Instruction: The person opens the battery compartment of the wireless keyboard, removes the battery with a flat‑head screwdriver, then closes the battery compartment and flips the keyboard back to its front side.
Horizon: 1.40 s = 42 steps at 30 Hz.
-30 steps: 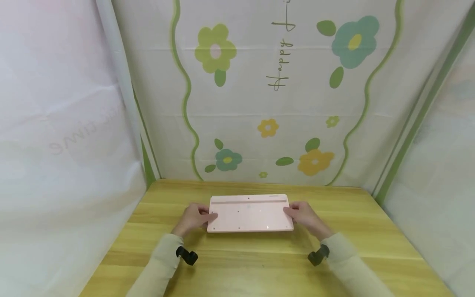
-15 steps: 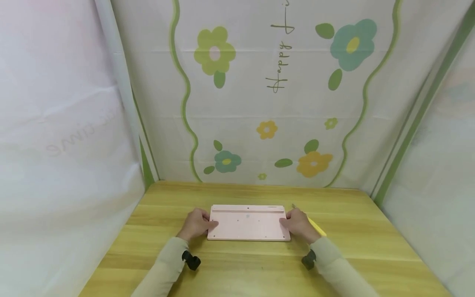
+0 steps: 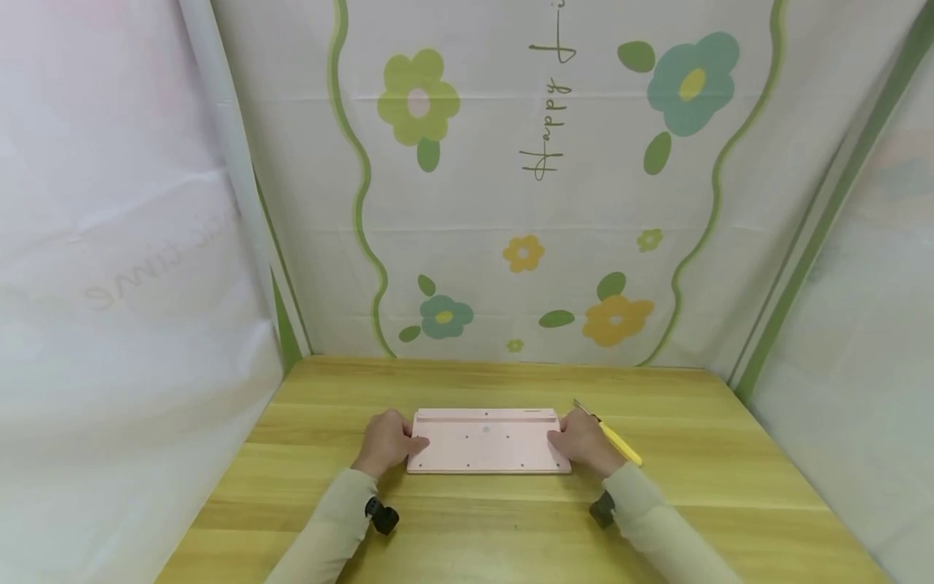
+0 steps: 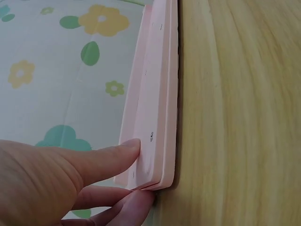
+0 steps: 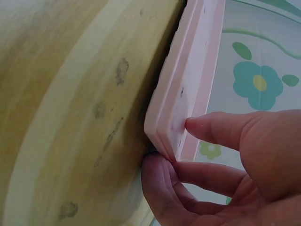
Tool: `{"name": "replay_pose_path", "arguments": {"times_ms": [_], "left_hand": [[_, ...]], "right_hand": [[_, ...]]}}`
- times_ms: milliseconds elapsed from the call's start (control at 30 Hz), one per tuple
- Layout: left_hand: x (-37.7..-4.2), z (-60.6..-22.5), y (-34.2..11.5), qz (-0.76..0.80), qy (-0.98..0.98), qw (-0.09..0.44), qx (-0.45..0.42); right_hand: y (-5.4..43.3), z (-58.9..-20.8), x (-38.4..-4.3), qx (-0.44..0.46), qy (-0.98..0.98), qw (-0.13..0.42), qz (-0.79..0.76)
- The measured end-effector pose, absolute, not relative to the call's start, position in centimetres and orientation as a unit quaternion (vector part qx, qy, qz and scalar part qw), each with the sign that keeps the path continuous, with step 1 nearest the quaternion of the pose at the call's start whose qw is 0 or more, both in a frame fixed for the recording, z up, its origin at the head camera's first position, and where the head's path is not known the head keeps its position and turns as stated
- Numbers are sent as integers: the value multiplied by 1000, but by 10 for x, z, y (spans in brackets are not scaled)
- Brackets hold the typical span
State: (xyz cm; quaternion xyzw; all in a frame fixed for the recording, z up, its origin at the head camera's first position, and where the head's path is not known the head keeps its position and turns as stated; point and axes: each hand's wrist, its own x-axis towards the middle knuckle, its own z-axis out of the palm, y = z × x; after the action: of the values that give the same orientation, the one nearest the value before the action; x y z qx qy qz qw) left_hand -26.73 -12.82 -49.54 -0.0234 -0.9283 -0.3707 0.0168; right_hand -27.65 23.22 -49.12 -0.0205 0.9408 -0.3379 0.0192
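Observation:
A pink keyboard [image 3: 486, 446] lies face down on the wooden table, its underside with several small screw holes turned up. My left hand [image 3: 384, 442] grips its left end, the thumb on the underside and curled fingers at the edge. At the opposite end my right hand [image 3: 584, 442] pinches the keyboard the same way. In the left wrist view the keyboard [image 4: 153, 94] runs away from the thumb along its long side. The right wrist view has the keyboard's corner [image 5: 174, 113] between thumb and fingers. Its keys are hidden underneath.
A screwdriver with a yellow handle [image 3: 620, 442] lies just right of my right hand, partly hidden by it. The wooden table [image 3: 503, 535] ends at a flower-printed cloth wall [image 3: 481, 195] behind. White cloth sheets hang on both sides.
Both hands have lowered the keyboard from a tilted, raised position onto the table, slightly nearer to me. The screwdriver beside the right hand has come into view.

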Motion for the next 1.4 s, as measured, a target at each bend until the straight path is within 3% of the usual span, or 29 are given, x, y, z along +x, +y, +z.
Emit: {"name": "replay_pose_path", "arguments": {"times_ms": [433, 800, 1133, 1400], "left_hand": [[-280, -496, -138, -384, -921, 9, -59], [-307, -502, -150, -433, -894, -14, -114], [-317, -517, -141, -433, -892, 9, -126], [-320, -522, -141, -422, -899, 7, -119]], "right_hand": [[241, -465, -289, -101, 958, -33, -267], [246, -431, -314, -250, 942, 5, -224], [234, -453, -331, -357, 921, -6, -155], [234, -477, -336, -333, 926, -17, -177]]}}
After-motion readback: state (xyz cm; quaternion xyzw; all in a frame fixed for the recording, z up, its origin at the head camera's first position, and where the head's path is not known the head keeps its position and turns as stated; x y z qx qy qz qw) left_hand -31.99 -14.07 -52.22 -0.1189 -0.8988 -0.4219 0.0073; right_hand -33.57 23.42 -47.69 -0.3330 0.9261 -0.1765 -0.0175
